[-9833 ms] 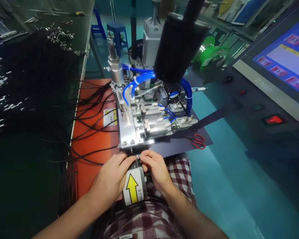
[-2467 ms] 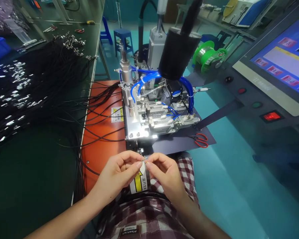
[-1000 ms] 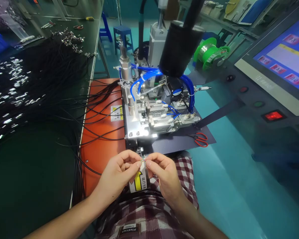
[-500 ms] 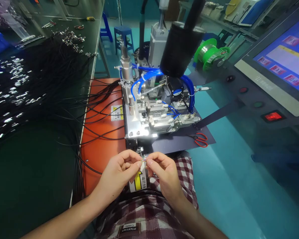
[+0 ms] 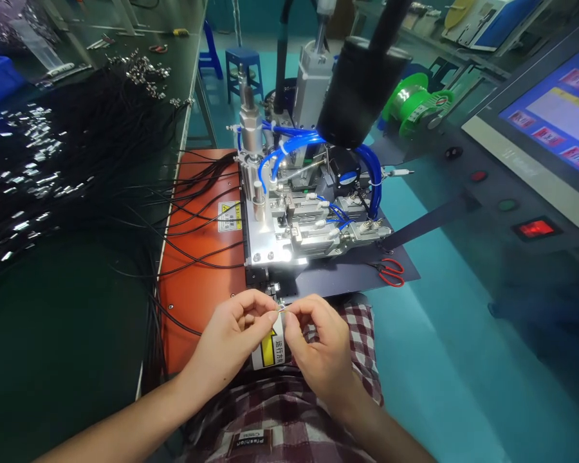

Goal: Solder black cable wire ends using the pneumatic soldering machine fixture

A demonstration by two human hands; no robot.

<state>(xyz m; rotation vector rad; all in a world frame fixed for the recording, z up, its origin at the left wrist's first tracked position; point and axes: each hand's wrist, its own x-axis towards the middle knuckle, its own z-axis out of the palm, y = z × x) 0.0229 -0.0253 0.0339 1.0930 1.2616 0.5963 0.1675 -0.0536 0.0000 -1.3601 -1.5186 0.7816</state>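
Observation:
Thin light-coloured wires, fine and partly covered by fingertips, lie between my two hands in front of the machine. My left hand is closed in a pinch on them, thumb against forefinger. From the other side, my right hand grips the wire tips between thumb and forefinger. A black cable runs over the orange surface towards my left hand; its end is hidden behind that hand. Just beyond the fingertips is a small metal fixture at the machine's near edge.
A metal machine with blue air tubes stands ahead. Red-handled scissors lie on its dark base plate. Many black cables are heaped on the left table. To the right hang a control screen and a green wire spool.
My right thumb has dropped a little away from its forefinger, and more of the wires shows. My left hand keeps its pinch. The view has shifted slightly.

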